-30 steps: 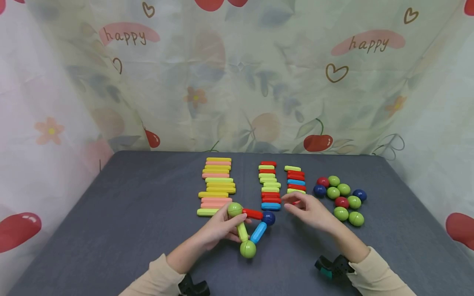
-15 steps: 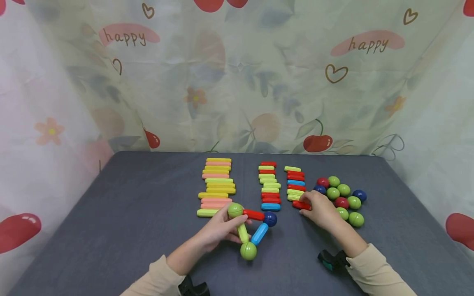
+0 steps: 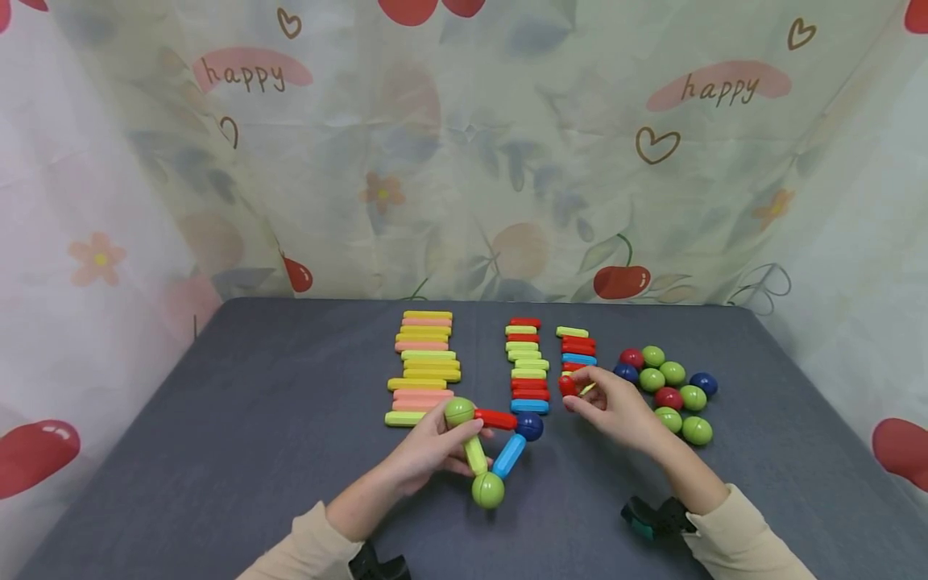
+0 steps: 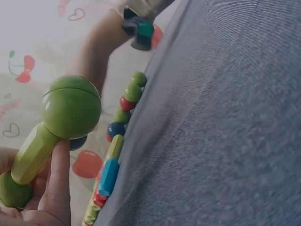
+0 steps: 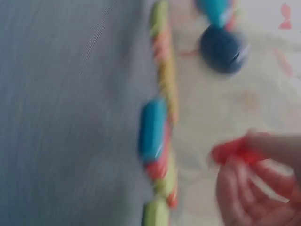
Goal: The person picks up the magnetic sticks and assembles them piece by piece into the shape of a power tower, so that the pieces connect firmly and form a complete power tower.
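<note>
With twelve o'clock pointing away from the person, a column of long rods (image 3: 428, 374) lies on the counter (image 3: 290, 419) at twelve from the left hand (image 3: 432, 451). That hand pinches a triangle (image 3: 509, 456) of three short rods and three balls by its lime side; its dark blue ball (image 3: 529, 427) juts toward three. Between one and two from that ball, apart from it, is a loose red rod (image 3: 568, 386), pinched in the right hand's (image 3: 612, 407) fingertips, at ten from that palm. It looks foreshortened, so its exact long axis is unclear. One short-rod column (image 3: 578, 348) lies at eleven from the right hand; loose balls (image 3: 669, 396) sit between two and three.
</note>
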Tool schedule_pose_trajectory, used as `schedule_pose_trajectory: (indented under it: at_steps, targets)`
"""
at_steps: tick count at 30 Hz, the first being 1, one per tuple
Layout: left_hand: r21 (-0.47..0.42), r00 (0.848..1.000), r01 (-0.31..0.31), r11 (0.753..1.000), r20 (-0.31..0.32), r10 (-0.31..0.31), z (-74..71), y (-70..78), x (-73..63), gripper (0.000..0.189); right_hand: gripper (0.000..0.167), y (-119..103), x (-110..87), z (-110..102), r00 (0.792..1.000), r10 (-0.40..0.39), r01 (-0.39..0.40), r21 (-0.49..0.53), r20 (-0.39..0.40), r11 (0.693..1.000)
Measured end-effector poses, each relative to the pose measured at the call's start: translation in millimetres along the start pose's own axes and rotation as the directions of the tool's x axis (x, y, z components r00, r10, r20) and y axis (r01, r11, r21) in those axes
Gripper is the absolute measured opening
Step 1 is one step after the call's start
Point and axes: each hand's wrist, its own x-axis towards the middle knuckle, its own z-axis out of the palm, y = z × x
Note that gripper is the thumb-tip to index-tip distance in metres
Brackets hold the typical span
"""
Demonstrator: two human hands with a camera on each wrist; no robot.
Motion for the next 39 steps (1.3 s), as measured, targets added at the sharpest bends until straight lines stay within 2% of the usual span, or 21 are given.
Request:
schedule_pose_trajectory:
  at_steps: [3,5,9,19,23,26,28,29,32,33,34,36,39]
  targets:
    - [-0.002,1.000,0.000,1.000,0.005,0.000,1.6,-1.2,0.1,0.038,0.023,-13.6,-4.4,0.6,0.997,-0.075,0.074,0.178,-0.004,0.981]
    - [0.000,1.000,0.000,1.000,0.008,0.000,2.9,-1.9,0.2,0.038,0.022,-18.7,-6.9,2.9,0.992,-0.129,0.126,0.230,-0.002,0.965]
    - [0.000,1.000,0.003,1.000,-0.001,-0.003,5.3,-3.4,0.2,0.037,0.023,-17.6,-8.3,8.6,0.979,-0.202,0.192,0.195,0.035,0.962]
    - [0.008,0.996,0.085,0.996,-0.041,-0.085,14.0,-9.9,2.7,0.042,0.022,-7.2,-8.5,13.5,0.959,-0.237,0.204,0.202,0.154,0.958]
    - [0.058,0.992,0.113,0.992,-0.057,-0.110,14.9,-9.2,2.6,0.046,0.020,-3.8,-8.6,15.0,0.952,-0.225,0.185,0.196,0.209,0.963]
    - [0.162,0.993,0.104,0.981,-0.067,-0.094,12.7,-7.9,1.8,0.044,0.021,-2.8,-9.1,15.3,0.953,-0.200,0.158,0.192,0.226,0.969]
    - [0.302,0.996,0.070,0.951,-0.079,-0.048,10.1,-7.2,1.2,0.039,0.021,-3.0,-9.2,14.8,0.956,-0.189,0.147,0.189,0.226,0.971]
    - [0.385,0.997,0.042,0.922,-0.081,-0.012,8.7,-6.9,1.2,0.037,0.021,-3.3,-9.0,14.7,0.956,-0.185,0.144,0.186,0.226,0.972]
    - [0.607,0.993,-0.039,0.794,-0.062,0.096,5.6,-6.4,0.9,0.036,0.021,-4.5,-8.4,14.4,0.957,-0.184,0.145,0.179,0.225,0.973]
    - [0.656,0.991,-0.058,0.753,-0.052,0.121,5.0,-6.1,0.7,0.036,0.021,-4.9,-8.3,14.5,0.958,-0.184,0.146,0.175,0.222,0.974]
    - [0.686,0.989,-0.074,0.724,-0.040,0.140,4.6,-5.8,0.3,0.037,0.021,-5.4,-8.1,14.8,0.958,-0.183,0.147,0.173,0.221,0.974]
    - [0.716,0.988,-0.084,0.693,-0.028,0.149,3.8,-5.3,-0.5,0.042,0.021,-6.4,-7.7,15.8,0.959,-0.180,0.145,0.169,0.220,0.975]
    - [0.721,0.990,-0.087,0.687,-0.016,0.142,1.3,-3.9,-1.9,0.047,0.021,-7.4,-7.1,17.9,0.960,-0.171,0.136,0.167,0.221,0.977]
